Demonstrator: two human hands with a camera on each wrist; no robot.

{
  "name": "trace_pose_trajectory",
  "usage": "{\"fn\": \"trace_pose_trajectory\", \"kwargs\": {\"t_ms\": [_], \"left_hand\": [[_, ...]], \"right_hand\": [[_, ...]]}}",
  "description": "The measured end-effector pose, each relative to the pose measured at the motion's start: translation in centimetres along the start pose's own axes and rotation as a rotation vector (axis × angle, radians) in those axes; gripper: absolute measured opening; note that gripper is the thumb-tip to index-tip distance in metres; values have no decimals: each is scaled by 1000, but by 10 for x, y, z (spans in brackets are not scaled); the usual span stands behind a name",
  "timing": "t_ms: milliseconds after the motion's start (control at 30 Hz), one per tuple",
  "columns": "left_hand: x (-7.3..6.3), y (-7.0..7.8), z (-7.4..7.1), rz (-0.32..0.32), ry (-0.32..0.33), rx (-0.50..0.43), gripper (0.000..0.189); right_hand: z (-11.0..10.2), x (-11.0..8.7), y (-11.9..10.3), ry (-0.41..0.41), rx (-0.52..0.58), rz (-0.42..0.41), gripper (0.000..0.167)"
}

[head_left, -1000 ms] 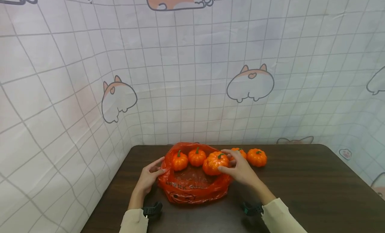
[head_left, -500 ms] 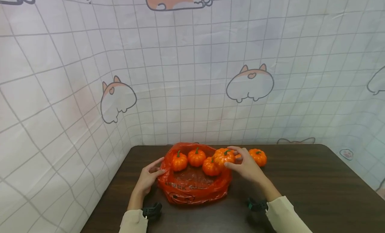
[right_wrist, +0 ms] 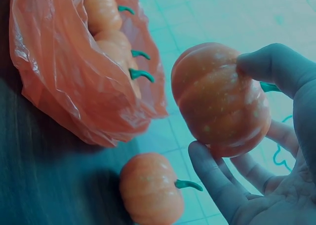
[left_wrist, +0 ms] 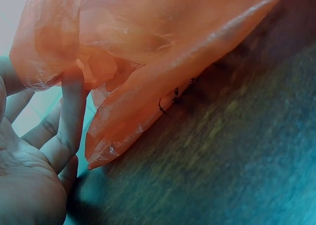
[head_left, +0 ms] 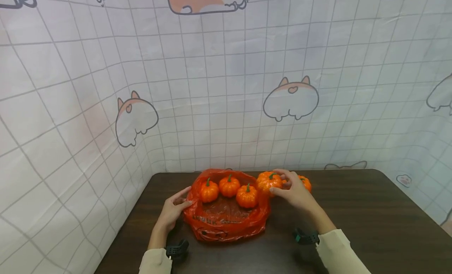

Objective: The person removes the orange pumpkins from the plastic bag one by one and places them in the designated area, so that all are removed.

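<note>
White cloth (head_left: 215,125) printed with grey grid lines and cartoon animals hangs behind and to both sides of a dark wood-grain counter (head_left: 356,211). On the counter sits a red plastic bag (head_left: 227,231), its mouth gaping upward, its front wrinkled and marked with dark print too creased to read. Three small orange pumpkins with green stems rest inside: a left pumpkin (head_left: 209,192) near the bag's left wall, a middle pumpkin (head_left: 229,186) toward the back, and a right pumpkin (head_left: 247,197) near the right wall.

The two hands are well apart, one on either side of the bag. The left hand (head_left: 173,210) pinches the bag's left rim between thumb and fingers; in the left wrist view the thin red film drapes over a finger. The right hand (head_left: 294,193) grips a raised pumpkin (head_left: 267,181) between its thumb and fingers, near the bag's right rim; the right wrist view shows that pumpkin apart from the bag. A loose pumpkin (right_wrist: 150,190) lies outside the bag, just beside it in that view, its stem pointing sideways there. From the head, an outer pumpkin (head_left: 306,183) is seen beyond the right hand, partly hidden by it. Both arms wear pale sleeves (head_left: 340,251), with a dark wrist device (head_left: 306,237) on each.
</note>
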State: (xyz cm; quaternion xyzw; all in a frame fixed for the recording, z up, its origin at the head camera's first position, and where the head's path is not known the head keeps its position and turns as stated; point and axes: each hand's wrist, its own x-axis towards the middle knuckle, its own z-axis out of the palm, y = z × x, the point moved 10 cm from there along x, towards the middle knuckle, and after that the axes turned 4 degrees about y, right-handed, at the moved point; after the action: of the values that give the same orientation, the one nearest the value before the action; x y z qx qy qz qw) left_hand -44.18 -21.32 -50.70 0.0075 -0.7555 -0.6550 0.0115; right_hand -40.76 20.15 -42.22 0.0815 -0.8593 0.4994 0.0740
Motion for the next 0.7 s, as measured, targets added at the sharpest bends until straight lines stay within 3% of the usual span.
{"fn": "trace_pose_trajectory", "kwargs": {"t_ms": [467,700], "left_hand": [[-1,0,1,7,-5,-2,56],[-1,1,1,12,-12,-6,56]], "right_hand": [[-25,2,4,57,-28,-14,63],[-40,2,12,68,-20,21,68]]}}
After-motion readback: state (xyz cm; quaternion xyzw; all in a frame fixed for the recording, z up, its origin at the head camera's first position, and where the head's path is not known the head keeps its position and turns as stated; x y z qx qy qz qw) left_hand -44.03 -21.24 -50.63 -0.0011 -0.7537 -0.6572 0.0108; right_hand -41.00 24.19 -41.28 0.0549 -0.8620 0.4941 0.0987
